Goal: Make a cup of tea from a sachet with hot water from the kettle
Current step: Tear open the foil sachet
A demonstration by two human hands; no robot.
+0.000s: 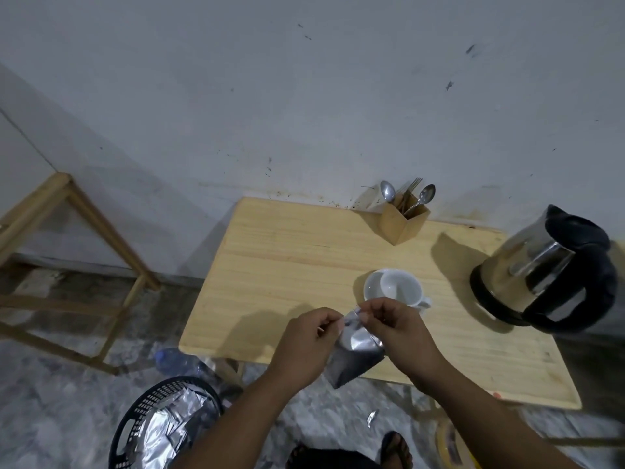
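Note:
A silver foil sachet (355, 355) hangs over the table's front edge, held at its top by both hands. My left hand (306, 340) pinches the top left corner and my right hand (397, 328) pinches the top right. Just beyond my hands an empty white cup (394, 287) stands upright on the wooden table (287, 265), its handle toward the right. The steel kettle (544, 269) with black lid, handle and base stands at the table's right side.
A wooden holder (402, 221) with spoons and a fork stands at the back near the wall. On the floor to the left is a black basket (162, 424) holding foil wrappers, with a plastic bottle (179, 360) behind it. A wooden frame (67, 265) stands far left.

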